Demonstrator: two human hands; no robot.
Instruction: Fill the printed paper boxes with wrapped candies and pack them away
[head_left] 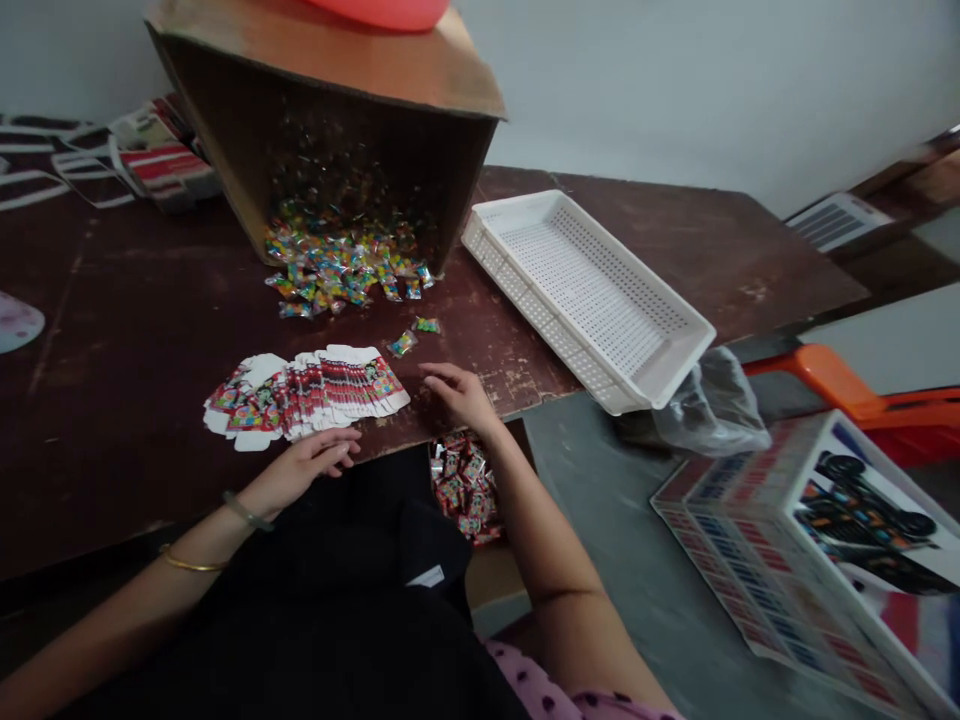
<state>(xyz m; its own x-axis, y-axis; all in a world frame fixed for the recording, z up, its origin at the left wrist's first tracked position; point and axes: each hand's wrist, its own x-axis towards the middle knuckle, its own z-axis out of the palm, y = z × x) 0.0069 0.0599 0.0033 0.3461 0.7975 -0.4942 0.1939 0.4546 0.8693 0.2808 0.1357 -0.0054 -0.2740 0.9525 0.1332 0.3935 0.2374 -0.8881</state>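
Observation:
A fanned row of flat red-and-white printed cartons (307, 392) lies on the dark wooden table (135, 330) near its front edge. My left hand (304, 468) rests just below the cartons, fingers stretched and touching the table edge, holding nothing. My right hand (457, 392) lies palm down on the table to the right of the cartons, fingers spread, empty. Two loose candy packets (414, 334) lie just beyond it. A tipped cardboard box (330, 120) spills a heap of colourful candy packets (337, 268) onto the table.
A white perforated plastic tray (592, 295) overhangs the table's right edge. Filled small packets (463, 488) sit in a box below the table edge. A printed toy-car carton (825, 550) and an orange stool (847, 385) stand at the right. Flat cartons (112, 160) are piled at the back left.

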